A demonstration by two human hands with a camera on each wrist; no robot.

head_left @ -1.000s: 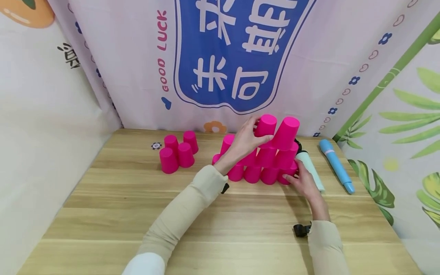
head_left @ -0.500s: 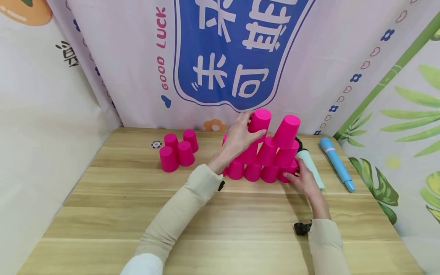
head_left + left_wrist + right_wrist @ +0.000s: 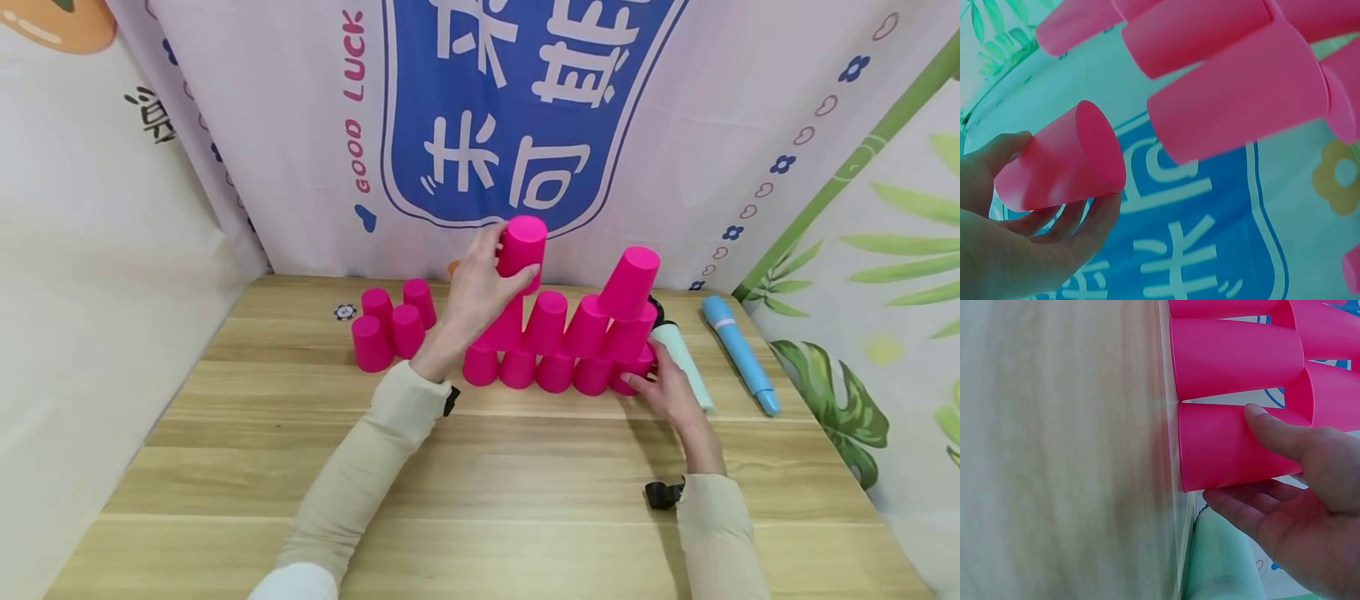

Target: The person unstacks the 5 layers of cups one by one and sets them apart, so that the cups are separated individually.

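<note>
In the head view, my left hand (image 3: 480,287) holds an upside-down pink cup (image 3: 523,246), thumb on one side and fingers on the other. That cup is raised over the left part of a wall of stacked pink cups (image 3: 546,325); the left wrist view shows it apart from the stacked ones. The wall has a bottom row, a second row and a single top cup (image 3: 630,283) at the right. My right hand (image 3: 670,392) grips the bottom row's rightmost cup (image 3: 1229,444), thumb across its front and fingers along its outer side. My left hand hides the wall's upper left part.
Several upside-down pink cups (image 3: 407,332) stand in a group left of the wall, near a small round chip (image 3: 345,312). A mint-green cylinder (image 3: 684,367) lies just right of my right hand. Farther right lies a blue stick-shaped object (image 3: 741,354). A printed curtain (image 3: 300,167) backs the table.
My left hand has lifted the cup off its place beside the top right cup and carried it left and upward. My right hand keeps its grip on the bottom right cup.
</note>
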